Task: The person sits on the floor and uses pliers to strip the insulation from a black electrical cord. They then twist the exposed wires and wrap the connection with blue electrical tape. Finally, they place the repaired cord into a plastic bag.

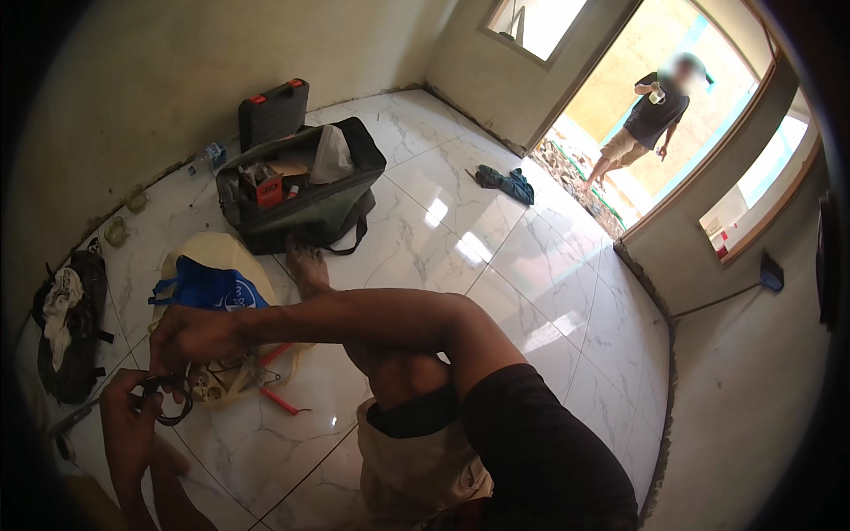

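Note:
At the lower left, my left hand and my right hand come together, fingers closed on a dark looped cord. Its exact kind is hard to make out. My right forearm reaches across from the right, over my bent knee. Just beyond my hands lies a cream bag with a blue bag on it. Beside them on the tiles rests a tool with red handles, seemingly pliers; its head is partly hidden among pale items.
A dark open tool bag stands ahead, near a black case and plastic bottle. A dark bag lies far left. Dark cloth lies near the doorway, where a person stands outside. A long-handled dustpan is at right.

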`<state>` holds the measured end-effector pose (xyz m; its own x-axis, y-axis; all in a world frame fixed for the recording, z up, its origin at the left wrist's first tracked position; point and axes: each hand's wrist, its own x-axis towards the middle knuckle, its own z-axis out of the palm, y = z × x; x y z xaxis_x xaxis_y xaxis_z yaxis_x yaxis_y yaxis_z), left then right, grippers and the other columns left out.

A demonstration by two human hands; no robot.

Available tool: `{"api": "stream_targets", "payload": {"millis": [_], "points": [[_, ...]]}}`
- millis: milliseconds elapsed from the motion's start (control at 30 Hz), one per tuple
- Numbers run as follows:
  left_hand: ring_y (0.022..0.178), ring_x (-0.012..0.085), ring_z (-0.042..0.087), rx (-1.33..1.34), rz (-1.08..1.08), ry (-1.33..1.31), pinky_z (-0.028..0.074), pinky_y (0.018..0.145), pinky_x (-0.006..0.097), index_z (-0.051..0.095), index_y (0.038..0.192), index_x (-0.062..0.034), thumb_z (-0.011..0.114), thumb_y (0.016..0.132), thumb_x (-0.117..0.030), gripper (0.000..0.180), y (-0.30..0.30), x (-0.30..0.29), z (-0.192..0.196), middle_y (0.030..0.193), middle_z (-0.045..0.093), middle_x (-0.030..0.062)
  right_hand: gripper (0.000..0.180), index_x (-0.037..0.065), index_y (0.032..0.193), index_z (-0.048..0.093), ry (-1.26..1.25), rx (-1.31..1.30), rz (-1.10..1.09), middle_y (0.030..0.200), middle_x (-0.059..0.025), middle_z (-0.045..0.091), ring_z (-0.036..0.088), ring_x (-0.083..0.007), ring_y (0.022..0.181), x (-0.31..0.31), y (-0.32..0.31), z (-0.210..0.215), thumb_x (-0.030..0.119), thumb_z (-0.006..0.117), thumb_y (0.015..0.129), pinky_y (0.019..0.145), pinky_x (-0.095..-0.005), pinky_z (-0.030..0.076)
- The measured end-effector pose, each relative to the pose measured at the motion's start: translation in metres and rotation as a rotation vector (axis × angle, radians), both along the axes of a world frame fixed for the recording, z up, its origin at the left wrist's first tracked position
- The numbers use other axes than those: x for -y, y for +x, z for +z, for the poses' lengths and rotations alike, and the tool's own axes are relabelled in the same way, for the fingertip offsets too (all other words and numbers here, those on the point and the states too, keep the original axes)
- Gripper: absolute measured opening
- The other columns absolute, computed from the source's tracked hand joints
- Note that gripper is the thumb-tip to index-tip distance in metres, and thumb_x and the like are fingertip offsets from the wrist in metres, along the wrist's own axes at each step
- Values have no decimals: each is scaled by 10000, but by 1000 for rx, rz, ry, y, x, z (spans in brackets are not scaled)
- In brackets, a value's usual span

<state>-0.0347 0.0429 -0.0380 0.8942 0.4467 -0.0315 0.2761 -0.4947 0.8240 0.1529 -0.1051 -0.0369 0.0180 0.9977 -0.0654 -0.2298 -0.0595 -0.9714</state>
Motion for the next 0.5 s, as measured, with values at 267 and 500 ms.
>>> {"api": "stream_targets", "payload": {"millis": [267, 500], "points": [[751, 145, 610, -194, 39, -75, 480, 591, 279, 550, 1094, 4, 607, 826, 54, 279, 9, 8, 16, 1037, 558, 87, 104, -78, 847, 681, 268, 179, -85, 772, -123, 698, 695, -160, 657, -10, -2, -21, 26, 683, 839, 596, -274, 551], [764, 123, 600, -114, 76, -234, 426, 568, 246, 501, 1188, -14, 649, 899, -113, 339, 9, 5, 7, 1086, 574, 80, 79, -78, 832, 687, 271, 283, -192, 753, -114, 701, 684, -139, 633, -4, 1, -11, -2, 668, 822, 583, -255, 550]]}}
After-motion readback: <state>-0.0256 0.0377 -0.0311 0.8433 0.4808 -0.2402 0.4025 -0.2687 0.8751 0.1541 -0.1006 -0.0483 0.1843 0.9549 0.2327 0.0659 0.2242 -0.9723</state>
